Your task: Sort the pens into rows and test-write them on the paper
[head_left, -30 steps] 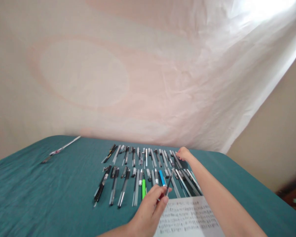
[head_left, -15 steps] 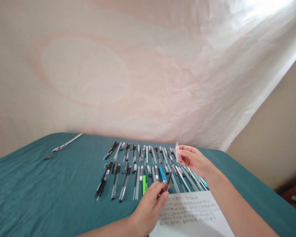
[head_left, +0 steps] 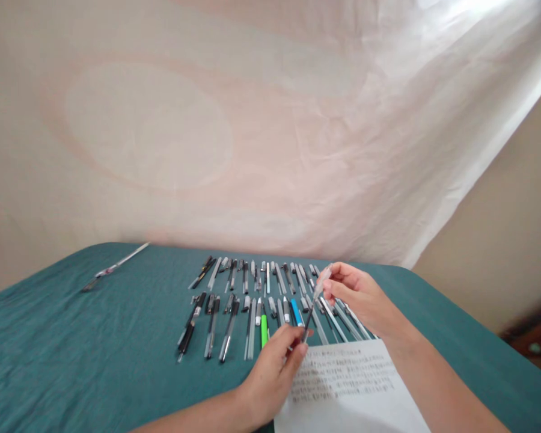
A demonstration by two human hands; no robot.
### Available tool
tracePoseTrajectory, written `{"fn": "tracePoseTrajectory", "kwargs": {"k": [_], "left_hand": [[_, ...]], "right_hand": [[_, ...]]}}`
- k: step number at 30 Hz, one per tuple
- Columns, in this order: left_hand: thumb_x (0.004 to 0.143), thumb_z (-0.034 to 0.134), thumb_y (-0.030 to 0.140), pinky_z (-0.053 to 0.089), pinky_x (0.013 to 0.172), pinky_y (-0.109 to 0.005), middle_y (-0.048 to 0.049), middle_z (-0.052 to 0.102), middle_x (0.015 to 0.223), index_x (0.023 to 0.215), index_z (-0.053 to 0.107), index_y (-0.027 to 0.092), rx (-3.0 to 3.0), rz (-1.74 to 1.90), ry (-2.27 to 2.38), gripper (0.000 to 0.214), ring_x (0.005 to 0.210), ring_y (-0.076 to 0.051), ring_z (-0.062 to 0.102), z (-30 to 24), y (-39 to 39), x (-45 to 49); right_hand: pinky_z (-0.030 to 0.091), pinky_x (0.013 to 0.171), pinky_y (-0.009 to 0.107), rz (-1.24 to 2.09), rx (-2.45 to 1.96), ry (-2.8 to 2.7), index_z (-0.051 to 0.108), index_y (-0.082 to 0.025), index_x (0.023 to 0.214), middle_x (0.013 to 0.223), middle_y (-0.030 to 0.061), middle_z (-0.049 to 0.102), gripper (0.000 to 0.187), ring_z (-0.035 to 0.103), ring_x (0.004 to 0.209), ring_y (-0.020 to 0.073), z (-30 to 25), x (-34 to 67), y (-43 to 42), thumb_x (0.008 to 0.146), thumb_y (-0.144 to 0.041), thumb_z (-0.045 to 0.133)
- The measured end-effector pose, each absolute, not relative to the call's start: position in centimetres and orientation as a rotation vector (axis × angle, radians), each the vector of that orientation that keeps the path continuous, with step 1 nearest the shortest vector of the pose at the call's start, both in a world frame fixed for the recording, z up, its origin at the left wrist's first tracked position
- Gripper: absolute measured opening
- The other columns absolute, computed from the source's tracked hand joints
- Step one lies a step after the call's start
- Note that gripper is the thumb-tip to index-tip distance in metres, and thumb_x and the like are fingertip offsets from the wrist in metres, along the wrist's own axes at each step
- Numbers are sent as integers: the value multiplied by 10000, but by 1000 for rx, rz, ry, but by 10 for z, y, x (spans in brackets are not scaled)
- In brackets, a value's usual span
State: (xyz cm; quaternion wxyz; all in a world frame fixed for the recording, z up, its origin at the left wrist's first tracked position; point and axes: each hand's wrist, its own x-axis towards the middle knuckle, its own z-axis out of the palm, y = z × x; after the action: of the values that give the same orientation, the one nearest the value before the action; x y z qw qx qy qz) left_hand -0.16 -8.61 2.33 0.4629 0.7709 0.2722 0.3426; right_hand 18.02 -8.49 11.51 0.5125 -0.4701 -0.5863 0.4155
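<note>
My left hand (head_left: 273,376) pinches a thin dark pen refill (head_left: 310,316) between thumb and fingertips, with the refill slanting up and to the right. In the fingers of my right hand (head_left: 358,294) is a clear plastic pen part (head_left: 323,279), tilted down to the left. The refill's upper end meets the lower end of this clear part; whether it has gone inside, I cannot tell. Beneath both hands lie two rows of taken-apart pens, among them a bright green barrel (head_left: 264,331) and a blue one (head_left: 296,313).
A sheet of paper with handwriting (head_left: 342,391) lies under my forearms at the front. On the green tablecloth (head_left: 117,349), a long thin stick-like pen (head_left: 121,261) rests far to the left. A pale cloth (head_left: 270,132) hangs behind the table.
My right hand has tilted the clear part from upright and brought it down toward the left hand. Refill and clear part, apart before, now meet at their ends.
</note>
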Motion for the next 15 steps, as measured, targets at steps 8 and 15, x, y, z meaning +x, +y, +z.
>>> {"fn": "tracePoseTrajectory", "kwargs": {"k": [8,15], "left_hand": [[866,343,314,358,725,-240,-38,487,850,940,521,156,1921,857,656,250,787,-133,453,20,-85,-1],[868,340,309,356,716,-239,-32,482,831,918,527,160,1938,863,657,244,778,-131,451,21,-85,-1]], "right_hand": [[419,536,208,1133,-1143,-1513,528,-155,850,638,-23,521,140,476,558,71,114,174,-87,758,-251,570],[424,548,207,1150,-1168,-1526,555,-141,849,637,-13,542,147,489,566,72,116,173,-89,754,-250,575]]}}
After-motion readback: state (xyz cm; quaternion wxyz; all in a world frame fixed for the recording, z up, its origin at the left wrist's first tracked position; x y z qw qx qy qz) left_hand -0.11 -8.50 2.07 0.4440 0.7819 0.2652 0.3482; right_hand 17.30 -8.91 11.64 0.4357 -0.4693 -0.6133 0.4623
